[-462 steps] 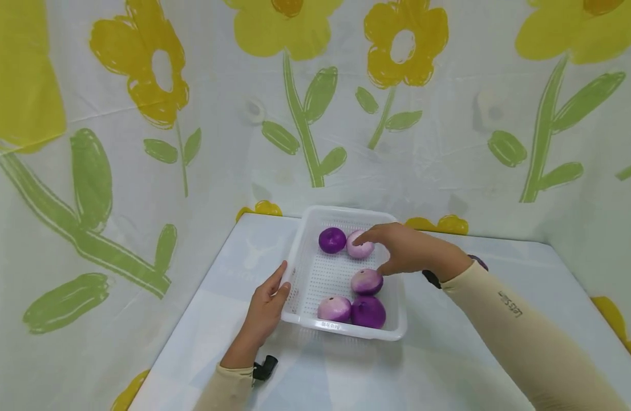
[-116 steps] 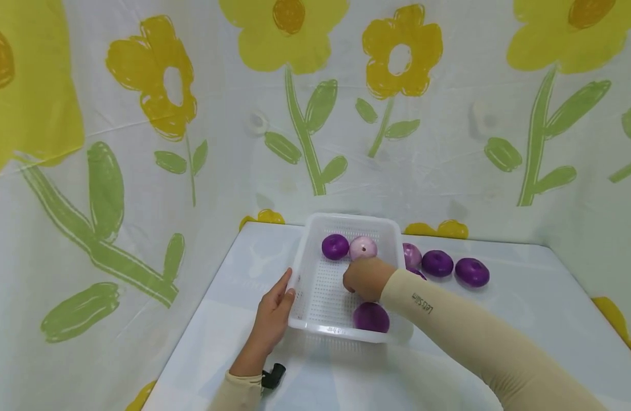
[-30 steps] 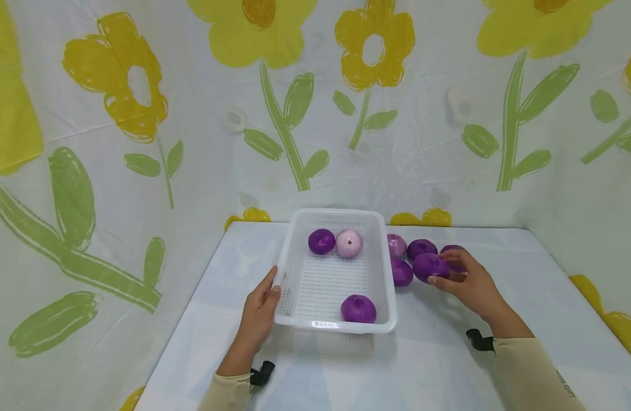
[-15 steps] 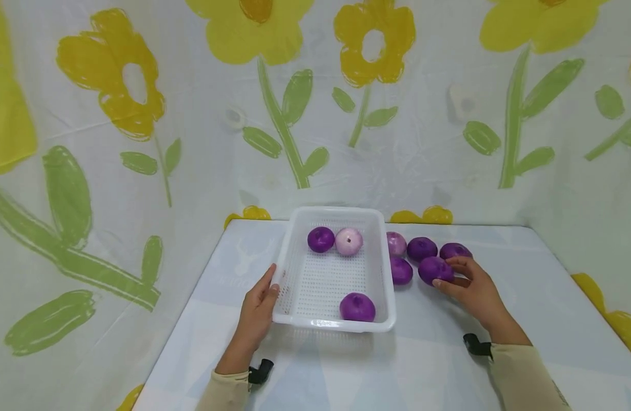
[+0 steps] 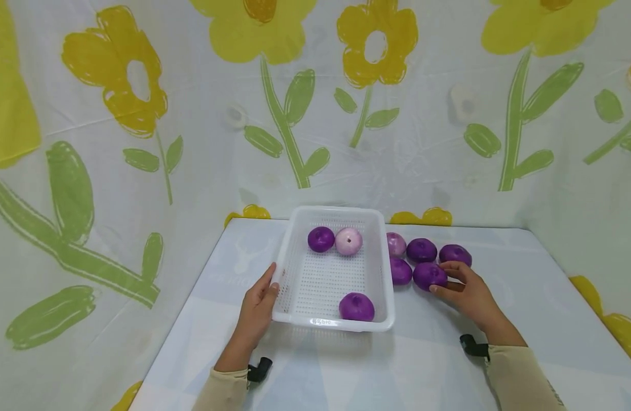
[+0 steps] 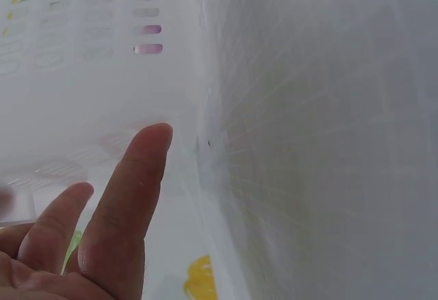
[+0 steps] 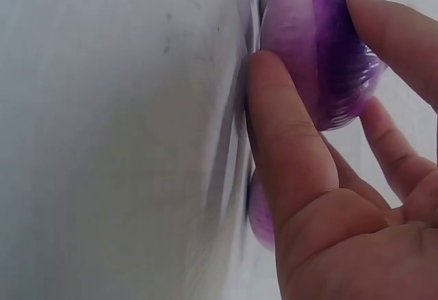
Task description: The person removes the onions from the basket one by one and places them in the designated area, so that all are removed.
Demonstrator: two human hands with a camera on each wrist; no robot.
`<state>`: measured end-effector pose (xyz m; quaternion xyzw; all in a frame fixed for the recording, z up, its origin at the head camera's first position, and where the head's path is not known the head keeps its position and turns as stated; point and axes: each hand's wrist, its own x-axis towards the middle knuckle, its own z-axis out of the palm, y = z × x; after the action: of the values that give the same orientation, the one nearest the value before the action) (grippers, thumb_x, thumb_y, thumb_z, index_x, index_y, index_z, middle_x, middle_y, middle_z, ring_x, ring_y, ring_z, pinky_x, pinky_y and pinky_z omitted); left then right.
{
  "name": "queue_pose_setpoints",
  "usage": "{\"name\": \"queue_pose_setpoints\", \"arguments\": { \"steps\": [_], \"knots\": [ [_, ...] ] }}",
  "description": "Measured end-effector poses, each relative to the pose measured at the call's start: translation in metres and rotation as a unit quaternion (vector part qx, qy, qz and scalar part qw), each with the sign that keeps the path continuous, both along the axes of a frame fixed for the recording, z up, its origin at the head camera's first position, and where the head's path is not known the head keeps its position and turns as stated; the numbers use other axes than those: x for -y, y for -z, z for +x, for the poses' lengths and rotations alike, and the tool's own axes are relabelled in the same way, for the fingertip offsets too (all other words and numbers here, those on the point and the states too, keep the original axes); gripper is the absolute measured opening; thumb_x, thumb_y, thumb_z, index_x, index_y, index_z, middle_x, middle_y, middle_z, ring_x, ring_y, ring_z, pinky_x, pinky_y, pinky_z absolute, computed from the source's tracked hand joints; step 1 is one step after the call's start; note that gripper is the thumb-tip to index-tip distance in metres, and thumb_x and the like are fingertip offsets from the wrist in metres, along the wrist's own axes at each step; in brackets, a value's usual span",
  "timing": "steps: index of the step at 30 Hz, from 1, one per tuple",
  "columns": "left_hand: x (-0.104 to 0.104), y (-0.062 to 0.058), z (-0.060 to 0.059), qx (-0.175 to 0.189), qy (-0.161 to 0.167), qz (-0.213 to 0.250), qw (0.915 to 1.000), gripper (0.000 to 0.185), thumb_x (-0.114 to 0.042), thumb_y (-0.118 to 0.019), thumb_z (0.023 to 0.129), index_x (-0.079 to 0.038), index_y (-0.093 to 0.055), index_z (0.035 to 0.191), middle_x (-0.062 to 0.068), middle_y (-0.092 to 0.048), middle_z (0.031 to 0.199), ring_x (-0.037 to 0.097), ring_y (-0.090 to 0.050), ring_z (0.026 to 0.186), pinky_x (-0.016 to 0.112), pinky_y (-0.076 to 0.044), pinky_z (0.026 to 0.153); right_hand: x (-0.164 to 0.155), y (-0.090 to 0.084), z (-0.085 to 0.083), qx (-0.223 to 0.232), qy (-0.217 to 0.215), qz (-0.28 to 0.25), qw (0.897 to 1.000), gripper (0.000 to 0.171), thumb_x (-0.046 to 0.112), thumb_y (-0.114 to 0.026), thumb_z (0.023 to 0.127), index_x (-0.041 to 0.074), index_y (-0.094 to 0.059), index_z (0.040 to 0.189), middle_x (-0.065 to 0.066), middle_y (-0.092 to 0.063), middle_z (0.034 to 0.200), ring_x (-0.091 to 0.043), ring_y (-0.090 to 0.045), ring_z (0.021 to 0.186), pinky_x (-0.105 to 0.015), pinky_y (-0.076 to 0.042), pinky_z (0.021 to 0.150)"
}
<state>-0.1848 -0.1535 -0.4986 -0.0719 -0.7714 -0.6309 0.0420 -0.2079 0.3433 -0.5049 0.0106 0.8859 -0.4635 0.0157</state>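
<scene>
My left hand holds the left side of a white perforated plastic basket, thumb at the rim; in the left wrist view its fingers extend beside the basket wall. Inside the basket lie a dark purple onion and a pale pink onion at the back, and a purple onion at the front right. Right of the basket, my right hand grips a purple onion between thumb and fingers, low over the table. The right wrist view shows that onion's pale and purple sides.
Several other onions lie beside the basket's right wall: a pinkish onion, a purple onion, and dark purple onions farther right. The white table meets a flower-print curtain at the back.
Two onions have left the basket since the earliest frame, and more stand on the table. In the last second, the right hand's onion has come down among the others; the left hand stays on the basket.
</scene>
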Motion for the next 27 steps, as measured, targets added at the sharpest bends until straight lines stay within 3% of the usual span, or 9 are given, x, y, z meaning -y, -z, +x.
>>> {"name": "queue_pose_setpoints", "arguments": {
  "steps": [7,20,27],
  "knots": [
    [-0.0007,-0.0025,0.001,0.002,0.004,0.006,1.0,0.055,-0.019,-0.049,0.114,-0.012,-0.034,0.166,-0.001,-0.033,0.169,0.022,-0.038,0.151,0.043,-0.037,0.116,-0.0004,0.0027,-0.0008,-0.01,-0.005,0.004,1.0,0.082,0.046,-0.085,0.089,0.014,-0.045,0.153,-0.027,-0.048,0.155,-0.047,-0.059,0.13,-0.048,-0.058,0.095],
    [-0.0005,-0.0016,0.0012,0.006,0.004,0.008,0.9999,0.055,-0.019,-0.049,0.114,-0.014,-0.034,0.167,0.0,-0.034,0.169,0.022,-0.041,0.149,0.043,-0.039,0.115,0.0024,0.0014,0.0002,-0.021,-0.018,0.019,0.999,0.073,0.038,-0.082,0.094,0.012,-0.047,0.153,-0.028,-0.048,0.155,-0.05,-0.056,0.133,-0.057,-0.054,0.099],
    [-0.0006,-0.0021,0.0019,0.004,0.004,0.012,0.9999,0.055,-0.019,-0.049,0.114,-0.014,-0.034,0.167,0.0,-0.034,0.169,0.023,-0.039,0.15,0.046,-0.037,0.116,0.0038,-0.0009,0.0014,-0.031,-0.025,0.012,0.999,0.072,0.037,-0.082,0.095,0.01,-0.049,0.153,-0.025,-0.049,0.155,-0.049,-0.054,0.135,-0.054,-0.052,0.101]
  ]
}}
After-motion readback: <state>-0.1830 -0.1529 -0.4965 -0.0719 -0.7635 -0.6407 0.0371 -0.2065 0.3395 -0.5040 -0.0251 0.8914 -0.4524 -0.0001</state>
